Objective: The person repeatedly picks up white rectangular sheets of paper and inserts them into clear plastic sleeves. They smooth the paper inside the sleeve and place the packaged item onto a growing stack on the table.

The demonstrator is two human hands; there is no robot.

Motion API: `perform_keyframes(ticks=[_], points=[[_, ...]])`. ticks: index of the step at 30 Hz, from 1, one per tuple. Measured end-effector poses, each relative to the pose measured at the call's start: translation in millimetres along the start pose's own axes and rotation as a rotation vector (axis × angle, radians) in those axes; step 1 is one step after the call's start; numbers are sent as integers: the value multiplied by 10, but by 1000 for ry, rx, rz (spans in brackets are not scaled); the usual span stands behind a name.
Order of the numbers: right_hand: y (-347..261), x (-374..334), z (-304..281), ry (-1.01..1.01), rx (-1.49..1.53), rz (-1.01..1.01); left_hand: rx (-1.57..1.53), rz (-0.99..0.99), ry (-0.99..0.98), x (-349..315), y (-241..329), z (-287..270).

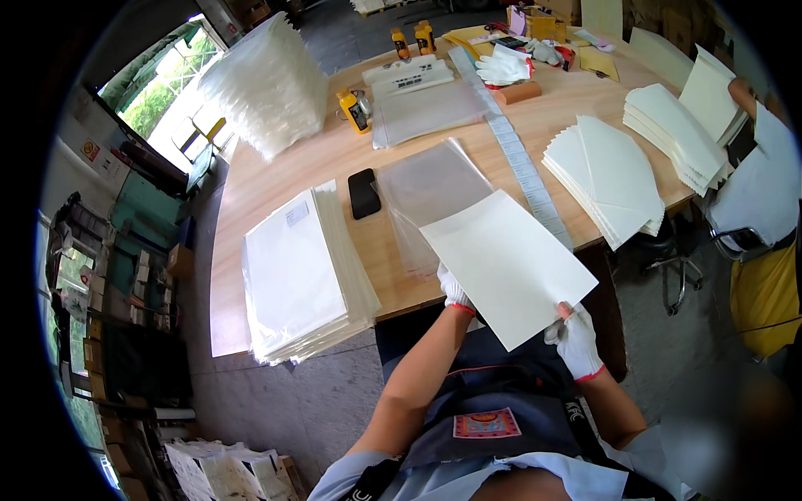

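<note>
A blank off-white sheet of card (514,267) is held tilted in front of me, above the table's near edge. My right hand (575,341), in a white glove with bare fingertips, pinches its near right edge. At its left edge my gloved left hand (454,288) grips it, with the fingers mostly hidden beneath. Clear plastic sleeves (430,188) lie just beyond, partly covered by the sheet. On the left stands a stack of sleeved sheets (296,263), a small label on the top one. Fanned off-white sheets (606,171) rest at the right edge.
A black phone (364,194) lies beside the sleeves. A strip of labels (518,154) runs across the wooden table (230,292). Farther back are yellow bottles (354,110), gloves (504,65) and a tall plastic-wrapped bundle (271,83). Another person's arm (743,96) reaches in at right.
</note>
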State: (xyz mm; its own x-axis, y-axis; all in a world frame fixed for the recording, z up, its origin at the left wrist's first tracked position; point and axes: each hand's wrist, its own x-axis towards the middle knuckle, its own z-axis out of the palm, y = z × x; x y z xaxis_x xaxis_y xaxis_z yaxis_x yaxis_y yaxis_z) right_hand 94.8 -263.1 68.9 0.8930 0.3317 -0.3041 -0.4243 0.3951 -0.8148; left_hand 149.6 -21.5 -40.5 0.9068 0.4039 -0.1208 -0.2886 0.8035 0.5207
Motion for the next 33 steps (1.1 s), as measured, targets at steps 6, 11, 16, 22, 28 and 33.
perform_keyframes(ticks=[6,11,16,22,28,33], points=[[5,-57,95,99,-62,129,400,-148,110,-723,-39,72],[533,244,60,72,101,285,328,-334,265,-1250,-162,-147],[731,562,273,10,569,102,407,-415,210,-1186,123,-112],[486,294,480,-278,-378,188,497,-338,236,-1216,597,-190],[551,551,797,-494,-1373,-595,683,-382,238,-1177,821,-212],[783,776,936,-567,-1616,-689,619,-352,254,-1171,816,-248]])
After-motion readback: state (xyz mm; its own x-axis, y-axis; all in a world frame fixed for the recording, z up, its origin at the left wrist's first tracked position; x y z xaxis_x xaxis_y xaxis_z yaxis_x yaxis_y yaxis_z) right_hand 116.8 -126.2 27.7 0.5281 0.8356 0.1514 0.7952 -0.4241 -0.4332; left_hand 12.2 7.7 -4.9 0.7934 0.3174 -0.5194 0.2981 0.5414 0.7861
